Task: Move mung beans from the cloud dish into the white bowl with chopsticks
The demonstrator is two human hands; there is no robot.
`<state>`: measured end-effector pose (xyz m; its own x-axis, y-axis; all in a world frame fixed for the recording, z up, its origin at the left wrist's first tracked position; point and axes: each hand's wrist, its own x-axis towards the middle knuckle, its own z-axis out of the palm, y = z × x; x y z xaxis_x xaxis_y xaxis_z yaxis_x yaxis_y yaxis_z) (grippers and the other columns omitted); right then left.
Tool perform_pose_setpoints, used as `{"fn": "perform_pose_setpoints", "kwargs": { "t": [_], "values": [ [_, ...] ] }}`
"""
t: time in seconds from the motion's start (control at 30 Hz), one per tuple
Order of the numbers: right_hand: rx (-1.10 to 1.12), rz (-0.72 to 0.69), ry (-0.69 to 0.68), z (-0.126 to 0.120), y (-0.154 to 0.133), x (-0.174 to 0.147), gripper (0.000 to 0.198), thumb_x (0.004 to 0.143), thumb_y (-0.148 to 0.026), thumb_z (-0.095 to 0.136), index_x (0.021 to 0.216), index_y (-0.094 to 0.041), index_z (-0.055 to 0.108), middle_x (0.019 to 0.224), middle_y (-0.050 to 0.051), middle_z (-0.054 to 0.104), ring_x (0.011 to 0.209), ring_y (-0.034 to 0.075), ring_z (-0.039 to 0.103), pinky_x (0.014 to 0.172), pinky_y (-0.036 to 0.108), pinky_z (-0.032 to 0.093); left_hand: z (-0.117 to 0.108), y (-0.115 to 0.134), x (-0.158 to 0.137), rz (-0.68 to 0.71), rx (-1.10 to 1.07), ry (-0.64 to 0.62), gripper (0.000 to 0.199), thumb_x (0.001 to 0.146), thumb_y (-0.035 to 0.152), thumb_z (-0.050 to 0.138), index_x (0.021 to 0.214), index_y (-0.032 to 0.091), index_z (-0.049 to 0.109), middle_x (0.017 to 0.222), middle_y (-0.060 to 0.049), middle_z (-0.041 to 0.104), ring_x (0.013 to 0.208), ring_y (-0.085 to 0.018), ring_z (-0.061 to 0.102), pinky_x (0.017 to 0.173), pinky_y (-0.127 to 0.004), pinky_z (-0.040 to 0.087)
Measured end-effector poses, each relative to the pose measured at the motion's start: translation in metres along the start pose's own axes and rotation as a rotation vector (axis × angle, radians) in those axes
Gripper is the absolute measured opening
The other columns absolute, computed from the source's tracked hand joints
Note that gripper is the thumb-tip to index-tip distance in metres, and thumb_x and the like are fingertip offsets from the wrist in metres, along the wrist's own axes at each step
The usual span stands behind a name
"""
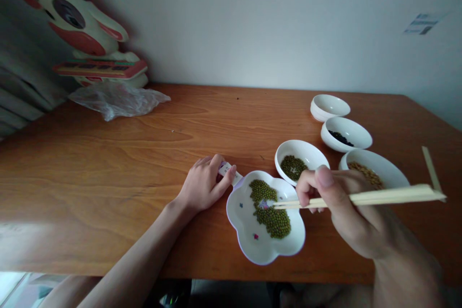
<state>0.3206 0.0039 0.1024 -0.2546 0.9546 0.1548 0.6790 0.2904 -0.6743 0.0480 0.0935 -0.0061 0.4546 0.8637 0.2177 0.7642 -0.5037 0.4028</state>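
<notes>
My left hand [205, 180] is closed round the short handle of a white flower-shaped dish [249, 245], which rests on the table near its front edge. Small green beans [276, 219], likely mung beans, lie in the dish, parted by a bare patch in the middle. My right hand [346, 202] grips a pair of pale wooden chopsticks [393, 196]; their tips are close together at that patch. Whether a bean sits between the tips I cannot make out. Just behind the dish stands a white bowl [313, 153] with more green beans.
Beyond my right hand are a bowl of tan beans or grains [393, 173], a bowl with dark beans [355, 130] and another white bowl [329, 105]. A pale stick [431, 168] lies far right. A crumpled plastic bag [121, 101] and a cow-shaped toy keyboard [97, 33] stand back left.
</notes>
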Motion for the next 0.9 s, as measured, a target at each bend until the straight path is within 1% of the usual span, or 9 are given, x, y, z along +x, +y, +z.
{"fn": "perform_pose_setpoints", "kwargs": {
  "t": [0.17, 0.3, 0.5, 0.63, 0.73, 0.8, 0.9],
  "values": [
    [0.024, 0.008, -0.059, 0.002, 0.000, 0.000, 0.058, 0.110, -0.047, 0.025, 0.071, -0.022, 0.059, 0.063, -0.001, 0.061, 0.061, 0.014, 0.059, 0.062, 0.030, 0.043, -0.001, 0.000, 0.000, -0.005, -0.009, -0.004, 0.036, 0.104, 0.052, 0.041, 0.086, 0.022, 0.048, 0.077, -0.004, 0.061, 0.071, -0.021, 0.058, 0.067, -0.032, 0.041],
    [0.034, -0.006, -0.031, 0.006, 0.003, 0.002, 0.054, 0.110, -0.046, 0.030, 0.070, -0.021, 0.057, 0.061, -0.002, 0.060, 0.059, 0.013, 0.058, 0.062, 0.030, 0.041, -0.001, 0.000, 0.000, -0.001, -0.010, -0.005, 0.036, 0.104, 0.052, 0.042, 0.085, 0.022, 0.049, 0.076, -0.004, 0.061, 0.070, -0.021, 0.058, 0.067, -0.032, 0.041],
    [0.085, -0.034, 0.023, 0.010, 0.006, 0.002, 0.052, 0.110, -0.043, 0.035, 0.070, -0.020, 0.059, 0.063, -0.002, 0.062, 0.059, 0.013, 0.059, 0.063, 0.029, 0.042, -0.001, 0.001, 0.000, 0.009, 0.000, 0.016, 0.036, 0.103, 0.052, 0.042, 0.083, 0.022, 0.047, 0.075, -0.004, 0.061, 0.070, -0.021, 0.059, 0.065, -0.032, 0.042],
    [0.096, -0.065, 0.100, 0.000, 0.007, -0.004, 0.057, 0.110, -0.043, 0.031, 0.067, -0.022, 0.061, 0.059, 0.000, 0.060, 0.056, 0.014, 0.056, 0.057, 0.031, 0.039, -0.001, 0.001, 0.000, 0.013, 0.012, 0.022, 0.037, 0.104, 0.052, 0.042, 0.083, 0.022, 0.048, 0.075, -0.004, 0.062, 0.069, -0.021, 0.060, 0.064, -0.032, 0.043],
    [0.103, -0.035, 0.173, -0.008, 0.005, -0.008, 0.062, 0.109, -0.049, 0.028, 0.064, -0.023, 0.061, 0.054, 0.001, 0.055, 0.050, 0.015, 0.051, 0.052, 0.033, 0.035, -0.001, 0.001, 0.001, 0.017, 0.017, 0.025, 0.037, 0.104, 0.051, 0.042, 0.083, 0.021, 0.049, 0.076, -0.005, 0.063, 0.069, -0.020, 0.060, 0.064, -0.032, 0.043],
    [0.102, -0.020, 0.148, -0.009, 0.004, -0.008, 0.062, 0.108, -0.051, 0.027, 0.064, -0.023, 0.061, 0.055, 0.001, 0.056, 0.051, 0.016, 0.052, 0.052, 0.034, 0.035, -0.001, 0.001, 0.001, 0.017, 0.020, 0.026, 0.037, 0.104, 0.052, 0.042, 0.083, 0.021, 0.050, 0.075, -0.004, 0.062, 0.069, -0.020, 0.060, 0.065, -0.033, 0.043],
    [0.076, -0.040, 0.044, -0.004, 0.004, -0.005, 0.056, 0.109, -0.047, 0.030, 0.068, -0.023, 0.060, 0.062, 0.001, 0.062, 0.059, 0.016, 0.059, 0.058, 0.033, 0.041, 0.000, 0.001, 0.001, 0.014, 0.017, 0.023, 0.038, 0.104, 0.052, 0.042, 0.084, 0.021, 0.050, 0.075, -0.004, 0.062, 0.069, -0.020, 0.059, 0.065, -0.033, 0.043]
  ]
}}
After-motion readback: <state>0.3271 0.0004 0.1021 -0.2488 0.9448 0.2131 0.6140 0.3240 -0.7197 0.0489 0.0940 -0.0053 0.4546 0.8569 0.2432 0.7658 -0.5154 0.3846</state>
